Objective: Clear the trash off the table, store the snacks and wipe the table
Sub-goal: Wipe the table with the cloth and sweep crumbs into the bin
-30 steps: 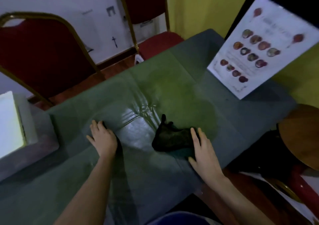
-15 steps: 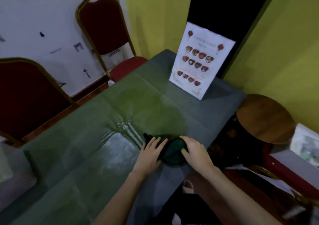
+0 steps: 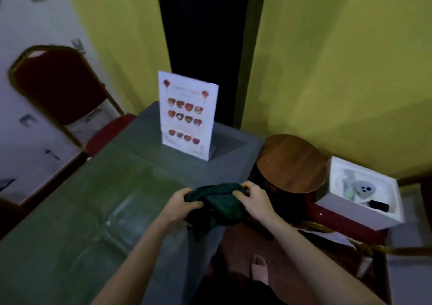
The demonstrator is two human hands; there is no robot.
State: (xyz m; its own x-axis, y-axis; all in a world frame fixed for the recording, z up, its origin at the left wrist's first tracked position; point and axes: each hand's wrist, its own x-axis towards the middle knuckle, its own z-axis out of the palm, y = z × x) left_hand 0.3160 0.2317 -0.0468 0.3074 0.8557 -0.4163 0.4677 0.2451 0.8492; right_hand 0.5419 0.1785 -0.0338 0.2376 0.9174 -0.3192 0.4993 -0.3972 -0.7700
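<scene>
A dark green cloth [image 3: 219, 204] is bunched up over the table's near right edge, with a loose end hanging down past it. My left hand [image 3: 181, 205] grips its left side, fingers curled into the fabric. My right hand [image 3: 253, 199] grips its right side, thumb and fingers pinching the top fold. The table [image 3: 93, 223] wears a green cover with a shiny wet patch left of the cloth.
A white menu card [image 3: 187, 115] stands upright at the table's far end. A red chair [image 3: 58, 87] sits at the left. To the right are a round wooden stool [image 3: 292, 162] and a white box [image 3: 360, 195] holding small items.
Both hands came together on the cloth and lifted it off the table surface at the right edge. The view swung right and up, showing the stool and white box.
</scene>
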